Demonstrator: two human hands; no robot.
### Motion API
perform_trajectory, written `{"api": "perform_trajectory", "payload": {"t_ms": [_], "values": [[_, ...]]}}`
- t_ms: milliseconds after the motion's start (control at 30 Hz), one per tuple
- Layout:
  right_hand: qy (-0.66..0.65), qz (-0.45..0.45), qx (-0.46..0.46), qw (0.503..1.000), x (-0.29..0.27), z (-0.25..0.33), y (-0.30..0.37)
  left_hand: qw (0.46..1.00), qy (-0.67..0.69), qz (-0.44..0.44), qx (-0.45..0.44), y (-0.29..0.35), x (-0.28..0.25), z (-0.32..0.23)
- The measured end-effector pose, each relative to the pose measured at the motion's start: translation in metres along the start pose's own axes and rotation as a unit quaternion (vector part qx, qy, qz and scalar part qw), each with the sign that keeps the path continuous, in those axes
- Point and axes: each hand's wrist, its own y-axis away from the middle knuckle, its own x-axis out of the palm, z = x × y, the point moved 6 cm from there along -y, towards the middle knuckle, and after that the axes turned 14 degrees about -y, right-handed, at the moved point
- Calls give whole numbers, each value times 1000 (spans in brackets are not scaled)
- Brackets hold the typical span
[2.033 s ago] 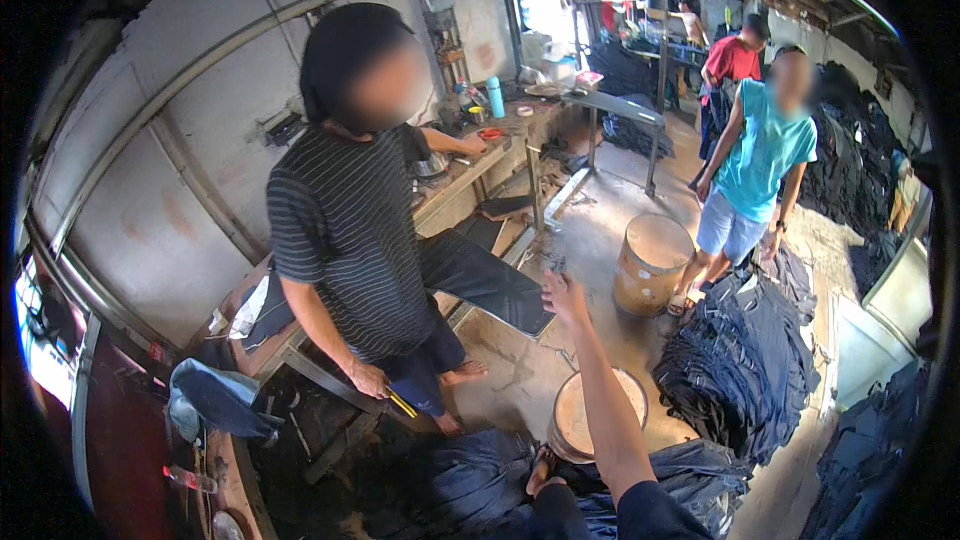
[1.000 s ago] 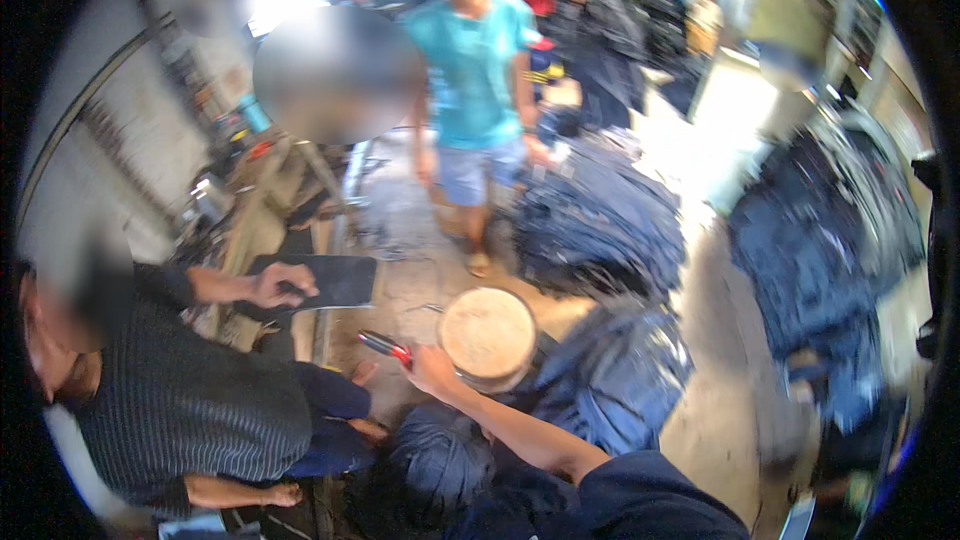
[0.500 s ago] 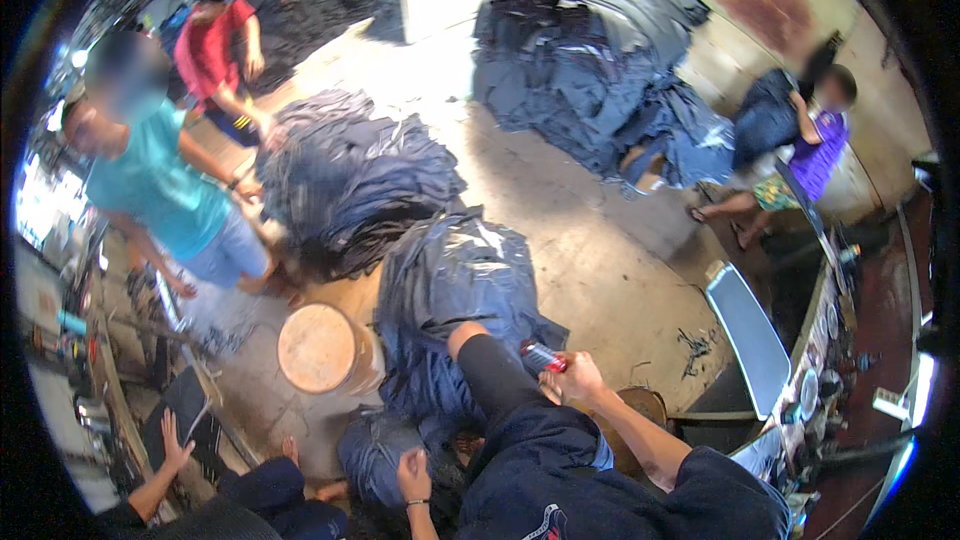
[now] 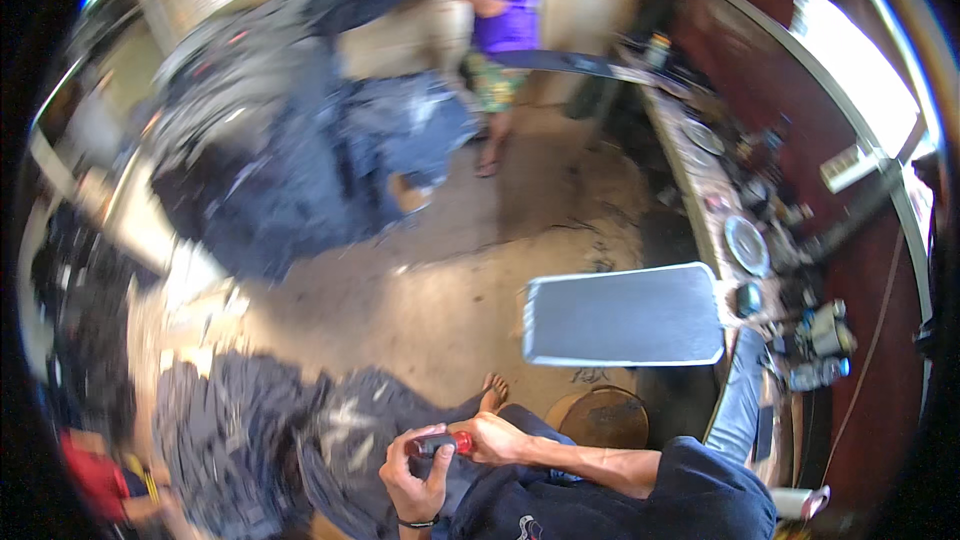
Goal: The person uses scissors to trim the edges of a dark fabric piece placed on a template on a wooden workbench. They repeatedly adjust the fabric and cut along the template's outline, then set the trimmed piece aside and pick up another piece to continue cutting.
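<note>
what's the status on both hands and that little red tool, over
Left hand and right hand both gripping small red-and-black tool between them, over the lap. Dark denim pile just left of hands. Nothing blocking them.

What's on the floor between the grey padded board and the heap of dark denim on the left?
In the head view, only bare concrete floor lies between the grey padded board and the dark denim heap.

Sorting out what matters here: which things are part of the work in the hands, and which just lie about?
In hand: small red-and-black tool, held by left hand and right hand; dark jeans below.
Lying about: grey padded board, round wooden stool, cluttered bench.
</note>
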Motion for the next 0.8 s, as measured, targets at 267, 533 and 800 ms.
{"api": "perform_trajectory", "payload": {"t_ms": [267, 533, 800], "values": [[-6, -503, 89, 859, -205, -27, 67, 918, -113, 249, 286, -193, 207, -135], [163, -744, 190, 620, -258, 19, 166, 621, 37, 622, 476, -190, 376, -231], [89, -986, 131, 59, -195, 41, 205, 508, 5, 729, 459, -220, 519, -176]]}}
